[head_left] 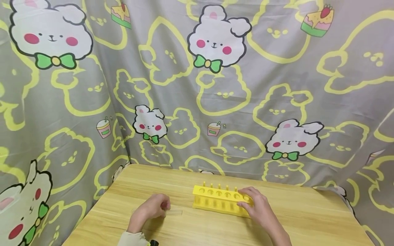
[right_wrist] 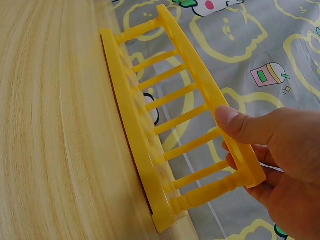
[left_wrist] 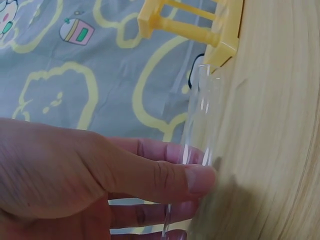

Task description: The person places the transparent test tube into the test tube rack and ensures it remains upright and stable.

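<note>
A yellow plastic test tube rack (head_left: 215, 201) stands on the wooden table, with a row of round holes along its top and short pegs behind them. My right hand (head_left: 257, 205) grips the rack's right end, thumb (right_wrist: 230, 117) on the front of the top bar and fingers behind it. To the left of the rack, my left hand (head_left: 154, 208) is low over the table. It pinches a clear glass test tube (left_wrist: 202, 110) between thumb and fingers, the tube's open end pointing toward the rack. The tube's other end is hidden by the hand.
The light wooden table (head_left: 123, 191) runs back to a grey curtain (head_left: 178, 95) printed with rabbits and yellow outlines. The curtain closes off the back and both sides. A dark object (head_left: 154, 243) shows at the left wrist by the bottom edge.
</note>
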Tool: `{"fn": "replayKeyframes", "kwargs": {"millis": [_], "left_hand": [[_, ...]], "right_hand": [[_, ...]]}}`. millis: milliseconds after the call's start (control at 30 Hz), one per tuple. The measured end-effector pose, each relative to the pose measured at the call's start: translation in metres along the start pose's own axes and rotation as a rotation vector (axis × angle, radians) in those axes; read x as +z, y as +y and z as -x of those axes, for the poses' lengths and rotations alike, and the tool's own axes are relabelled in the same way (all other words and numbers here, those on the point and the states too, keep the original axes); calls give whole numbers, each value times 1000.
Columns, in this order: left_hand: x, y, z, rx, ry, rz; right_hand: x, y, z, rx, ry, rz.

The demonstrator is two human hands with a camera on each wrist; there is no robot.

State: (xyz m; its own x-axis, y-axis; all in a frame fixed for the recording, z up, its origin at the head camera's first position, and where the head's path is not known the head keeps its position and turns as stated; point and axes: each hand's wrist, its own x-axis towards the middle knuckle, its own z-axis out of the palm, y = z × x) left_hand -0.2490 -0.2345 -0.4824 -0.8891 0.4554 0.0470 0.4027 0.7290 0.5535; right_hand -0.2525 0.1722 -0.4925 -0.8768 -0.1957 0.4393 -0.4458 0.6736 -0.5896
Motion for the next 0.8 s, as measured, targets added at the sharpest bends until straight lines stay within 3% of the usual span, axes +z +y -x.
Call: {"fn": "replayKeyframes", "kwargs": {"millis": [633, 800], "left_hand": [[-11, 6, 0, 35, 113, 39], [-14, 8, -1, 13, 130, 51]], "right_hand": [[1, -2, 0, -15, 13, 6], [1, -3, 2, -25, 20, 2]]}}
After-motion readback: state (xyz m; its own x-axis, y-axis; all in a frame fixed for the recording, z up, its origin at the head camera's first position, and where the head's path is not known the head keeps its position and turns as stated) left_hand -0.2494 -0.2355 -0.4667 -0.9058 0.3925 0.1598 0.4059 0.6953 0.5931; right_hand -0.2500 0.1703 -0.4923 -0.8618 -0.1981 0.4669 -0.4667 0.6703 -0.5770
